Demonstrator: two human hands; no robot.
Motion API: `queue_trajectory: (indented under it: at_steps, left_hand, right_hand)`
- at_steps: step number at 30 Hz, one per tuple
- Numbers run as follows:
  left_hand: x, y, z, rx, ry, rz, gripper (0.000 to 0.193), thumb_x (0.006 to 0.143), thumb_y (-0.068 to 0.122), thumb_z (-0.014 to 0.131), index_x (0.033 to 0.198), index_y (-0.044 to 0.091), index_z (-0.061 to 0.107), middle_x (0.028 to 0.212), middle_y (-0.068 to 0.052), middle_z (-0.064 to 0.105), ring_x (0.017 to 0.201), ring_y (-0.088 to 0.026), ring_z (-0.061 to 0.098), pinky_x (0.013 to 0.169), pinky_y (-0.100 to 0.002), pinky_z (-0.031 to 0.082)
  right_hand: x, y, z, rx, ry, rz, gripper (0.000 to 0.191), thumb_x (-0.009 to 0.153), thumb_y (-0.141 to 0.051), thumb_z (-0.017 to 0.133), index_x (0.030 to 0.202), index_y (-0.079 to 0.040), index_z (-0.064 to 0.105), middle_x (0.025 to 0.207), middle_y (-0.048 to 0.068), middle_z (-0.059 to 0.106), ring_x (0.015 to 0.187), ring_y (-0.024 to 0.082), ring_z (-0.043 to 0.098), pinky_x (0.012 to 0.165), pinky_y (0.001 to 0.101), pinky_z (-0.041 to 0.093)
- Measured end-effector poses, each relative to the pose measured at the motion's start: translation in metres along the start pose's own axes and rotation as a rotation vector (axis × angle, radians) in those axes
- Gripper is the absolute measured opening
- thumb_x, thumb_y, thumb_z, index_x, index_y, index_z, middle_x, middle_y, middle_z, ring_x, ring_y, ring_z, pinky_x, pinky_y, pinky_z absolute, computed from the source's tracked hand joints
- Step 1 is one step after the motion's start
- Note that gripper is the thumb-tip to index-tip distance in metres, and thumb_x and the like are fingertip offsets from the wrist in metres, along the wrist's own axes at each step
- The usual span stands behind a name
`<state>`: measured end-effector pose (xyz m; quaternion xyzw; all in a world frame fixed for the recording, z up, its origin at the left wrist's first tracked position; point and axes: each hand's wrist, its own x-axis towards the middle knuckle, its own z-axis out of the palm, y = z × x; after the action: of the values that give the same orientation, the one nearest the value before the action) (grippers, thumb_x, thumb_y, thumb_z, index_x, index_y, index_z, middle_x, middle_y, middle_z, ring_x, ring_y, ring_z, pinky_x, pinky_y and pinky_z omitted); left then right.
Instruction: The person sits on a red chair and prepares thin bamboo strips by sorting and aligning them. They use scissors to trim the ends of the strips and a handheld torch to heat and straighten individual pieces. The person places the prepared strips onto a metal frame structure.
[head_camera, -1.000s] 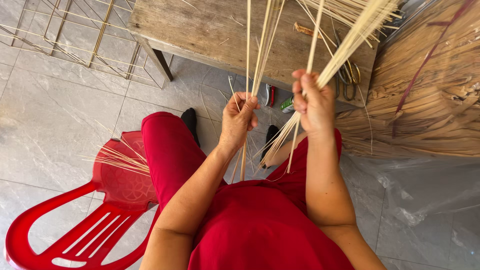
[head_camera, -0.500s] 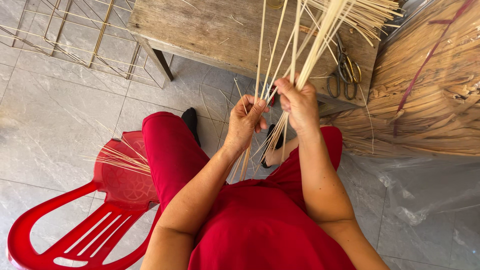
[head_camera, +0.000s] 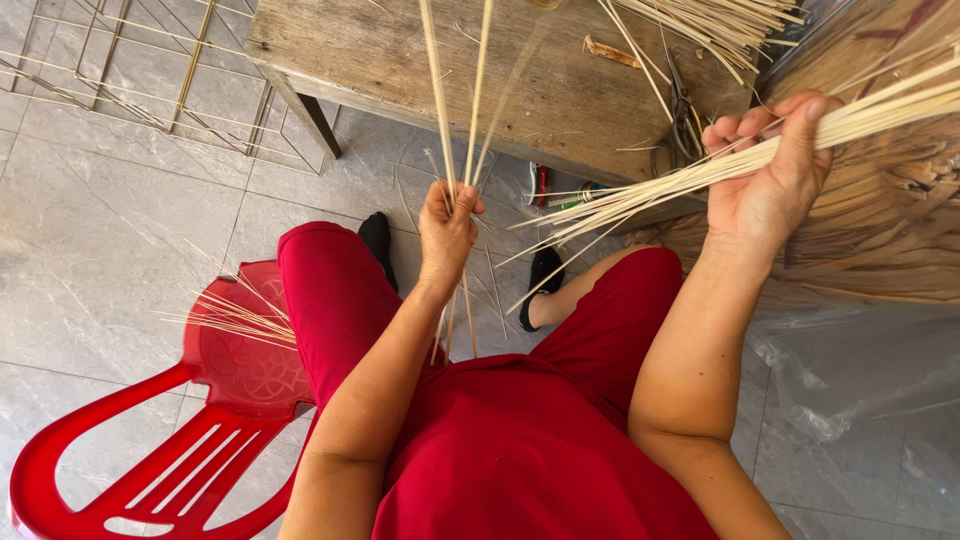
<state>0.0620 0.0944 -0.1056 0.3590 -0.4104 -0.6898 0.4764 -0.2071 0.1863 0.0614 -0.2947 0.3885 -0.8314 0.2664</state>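
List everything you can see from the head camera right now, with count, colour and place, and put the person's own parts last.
thin sticks: about three, pale tan, upright in the left hand
stick bundle: one, pale tan, slanting across the right hand
wooden table: one, weathered grey-brown, top centre
scissors: one pair, dark metal, on the table's right part
loose sticks: one pile, pale, on the table's far edge
plastic chair: one, red, lower left, a few sticks on its seat
wire rack: one, pale metal, top left on the floor
dried fibre heap: one, brown, right
clear plastic sheet: one, lower right floor
left hand: closed around the thin sticks
right hand: closed around the stick bundle
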Motion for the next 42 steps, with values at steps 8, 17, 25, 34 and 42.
queue_trajectory:
  at_steps: [8,17,25,34,42]
  left_hand:
    - [-0.014,0.035,0.031,-0.091,-0.179,-0.038,0.017,0.104,0.025,0.062,0.099,0.009,0.057,0.077,-0.002,0.066,0.045,-0.006,0.048,0.039,-0.021,0.037]
    - [-0.027,0.043,0.054,-0.089,-0.282,-0.150,0.021,0.106,0.029,0.059,0.101,0.009,0.061,0.082,-0.001,0.065,0.051,-0.004,0.053,0.042,-0.018,0.036]
    - [-0.015,0.014,0.022,0.010,-0.153,-0.137,0.021,0.105,0.029,0.057,0.098,0.009,0.061,0.070,0.001,0.062,0.047,-0.005,0.053,0.038,-0.020,0.037]
    - [-0.001,0.004,-0.002,-0.044,-0.113,-0.066,0.028,0.109,0.033,0.051,0.103,0.010,0.067,0.068,0.003,0.056,0.048,-0.004,0.043,0.041,-0.020,0.034]
    - [-0.027,0.035,0.039,-0.019,-0.325,-0.130,0.034,0.110,0.036,0.051,0.108,0.009,0.071,0.073,0.004,0.058,0.052,-0.004,0.046,0.044,-0.020,0.035]
  right_hand:
    - [-0.028,0.055,0.036,-0.138,-0.116,0.253,0.023,0.109,-0.028,0.059,0.100,-0.008,0.065,0.084,0.006,0.066,0.066,0.015,0.063,0.060,0.0333,0.057]
    - [-0.056,0.095,0.053,-0.226,-0.263,0.409,0.017,0.105,-0.019,0.068,0.100,-0.003,0.071,0.078,-0.001,0.059,0.051,0.002,0.039,0.041,0.0197,0.030]
    - [-0.020,0.063,0.017,-0.129,-0.092,0.096,0.019,0.108,-0.022,0.067,0.097,-0.007,0.064,0.084,0.002,0.059,0.056,0.006,0.045,0.041,0.0215,0.033]
    - [-0.002,-0.008,-0.002,-0.210,-0.035,-0.148,0.024,0.114,-0.029,0.066,0.106,-0.007,0.062,0.078,0.006,0.057,0.058,0.012,0.053,0.047,0.0293,0.045]
    - [-0.053,0.080,0.062,-0.372,-0.292,0.402,0.020,0.098,-0.021,0.071,0.108,-0.003,0.071,0.073,-0.005,0.058,0.049,0.000,0.041,0.040,0.0181,0.031]
